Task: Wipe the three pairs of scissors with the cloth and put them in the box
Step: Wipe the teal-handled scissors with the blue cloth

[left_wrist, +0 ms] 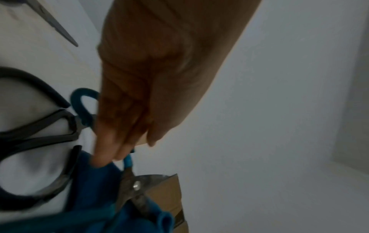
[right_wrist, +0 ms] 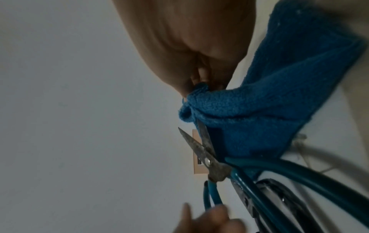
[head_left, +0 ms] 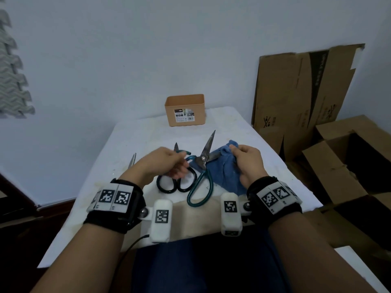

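L hand (head_left: 164,163), palm down at 9 o'clock, probably grips teal scissors (head_left: 202,166) handle; R hand (head_left: 246,163) at 3 pinches cloth (head_left: 224,168) round one blade.

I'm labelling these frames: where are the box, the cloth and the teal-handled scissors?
box (head_left: 186,115): head view, front wall.
cloth (head_left: 224,172): head view, middle of the fabric.
teal-handled scissors (head_left: 203,158): head view, pivot screw.

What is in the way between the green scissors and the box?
Nothing visible. The green scissors, held open by the left hand with the cloth on one blade, have only bare table between them and the box.
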A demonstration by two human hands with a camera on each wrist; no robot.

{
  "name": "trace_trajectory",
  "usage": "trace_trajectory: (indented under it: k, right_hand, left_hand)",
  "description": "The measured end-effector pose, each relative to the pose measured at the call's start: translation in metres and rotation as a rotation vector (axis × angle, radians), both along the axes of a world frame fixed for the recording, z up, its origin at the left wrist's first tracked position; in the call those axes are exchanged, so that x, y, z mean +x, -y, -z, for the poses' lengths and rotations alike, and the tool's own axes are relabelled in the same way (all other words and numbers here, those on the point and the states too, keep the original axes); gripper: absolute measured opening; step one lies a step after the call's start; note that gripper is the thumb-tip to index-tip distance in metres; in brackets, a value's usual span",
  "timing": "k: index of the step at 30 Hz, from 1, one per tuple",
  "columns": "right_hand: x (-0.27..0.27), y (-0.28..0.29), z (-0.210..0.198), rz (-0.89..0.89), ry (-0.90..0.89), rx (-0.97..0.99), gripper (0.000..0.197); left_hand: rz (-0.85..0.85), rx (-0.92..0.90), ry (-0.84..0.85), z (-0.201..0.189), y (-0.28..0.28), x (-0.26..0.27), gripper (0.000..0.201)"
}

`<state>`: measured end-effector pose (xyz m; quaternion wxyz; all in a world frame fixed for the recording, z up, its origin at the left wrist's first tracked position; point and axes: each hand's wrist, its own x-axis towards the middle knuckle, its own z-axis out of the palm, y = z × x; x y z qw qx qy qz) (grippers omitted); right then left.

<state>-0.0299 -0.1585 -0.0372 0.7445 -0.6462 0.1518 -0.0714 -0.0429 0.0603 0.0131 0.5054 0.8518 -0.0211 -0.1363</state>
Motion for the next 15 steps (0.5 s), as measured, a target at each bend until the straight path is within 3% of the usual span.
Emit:
trace_trajectory:
  k: [4, 9, 15]
  right_hand:
    - [0.0, -0.006, -0.007, 0.009, 0.064, -0.007, 0.022]
    - [-0.002, -0.012, -0.018, -0.027, 0.126, 0.046, 0.016]
    - [-0.003, -0.018, -0.022, -0.11, 0.149, 0.037, 0.012]
  left_hand:
    - [0.023, -0.041, -0.189, 0.02, 0.011, 0.003, 0.045]
    - [-0.075, -0.452, -0.281, 0.012, 0.017, 0.006, 0.018]
    - [-0.148, -0.559, -0.133, 0.01, 0.022, 0.012, 0.017]
